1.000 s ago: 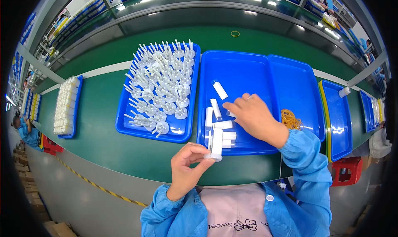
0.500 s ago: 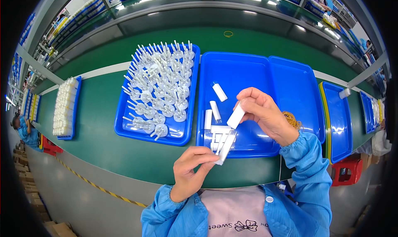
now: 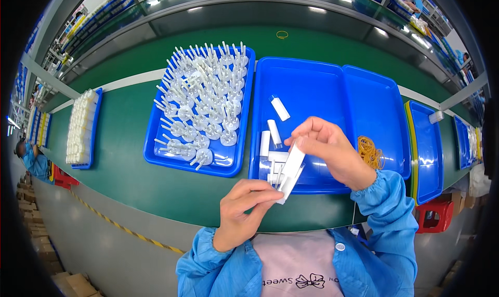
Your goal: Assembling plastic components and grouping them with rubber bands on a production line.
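My left hand (image 3: 243,206) pinches the lower end of a slim white stemmed part (image 3: 284,192) above the near edge of the middle blue tray (image 3: 306,68). Between finger and thumb, my right hand (image 3: 335,154) grips a white rectangular sleeve (image 3: 293,161). The sleeve's lower end overlaps the stemmed part; whether one is inside the other I cannot tell. Beneath and beside them in the tray are several similar white pieces, among them one with a clear end (image 3: 280,109) farther back. To the left, a blue tray (image 3: 200,169) is full of clear round-based parts with upright white stems.
An adjoining blue tray (image 3: 371,89) carries a heap of yellow rubber bands (image 3: 370,152). Stacked trays (image 3: 429,156) stand farther right, with a white roll-shaped piece (image 3: 436,117) on them. A tray of white pieces (image 3: 81,130) is at far left. One yellow band (image 3: 282,34) lies at the back.
My right hand has lowered the white sleeve toward my left hand, so it now overlaps the stemmed part. The view has shifted slightly. My left hand keeps its pinch.
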{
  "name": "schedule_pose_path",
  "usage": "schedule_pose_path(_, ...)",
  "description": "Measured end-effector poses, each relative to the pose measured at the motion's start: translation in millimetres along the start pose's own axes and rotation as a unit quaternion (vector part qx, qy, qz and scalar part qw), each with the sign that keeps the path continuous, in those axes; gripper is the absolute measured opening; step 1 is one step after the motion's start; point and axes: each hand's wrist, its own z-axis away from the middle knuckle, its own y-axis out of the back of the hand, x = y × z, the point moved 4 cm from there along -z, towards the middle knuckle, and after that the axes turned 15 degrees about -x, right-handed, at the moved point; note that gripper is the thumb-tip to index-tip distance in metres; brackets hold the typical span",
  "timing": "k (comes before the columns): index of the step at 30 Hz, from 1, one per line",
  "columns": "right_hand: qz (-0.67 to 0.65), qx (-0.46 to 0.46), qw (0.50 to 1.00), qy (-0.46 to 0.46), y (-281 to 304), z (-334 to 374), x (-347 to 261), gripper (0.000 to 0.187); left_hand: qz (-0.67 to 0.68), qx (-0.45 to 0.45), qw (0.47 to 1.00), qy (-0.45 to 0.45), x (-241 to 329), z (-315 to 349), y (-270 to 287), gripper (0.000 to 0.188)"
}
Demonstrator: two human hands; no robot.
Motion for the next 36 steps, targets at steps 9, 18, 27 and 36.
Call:
schedule_pose_path(9,0.073,-0.100,0.992,0.000,-22,-11,-15,0.028,0.097,0.073,0.992,0.045,-24,11,-1,0.019)
schedule_pose_path(18,0.768,0.059,0.638,0.017,48,-106,15,0.028,0.034,0.066,0.996,0.044,-28,6,9,0.015)
schedule_pose_path(27,0.137,0.030,0.990,0.034,41,-59,-15,0.022,0.044,0.081,0.996,0.020,-22,7,7,0.014)
schedule_pose_path(36,-0.025,-0.016,0.999,-0.028,17,-43,-11,0.021,0.049,0.074,0.996,0.009,-14,-2,2,0.015)
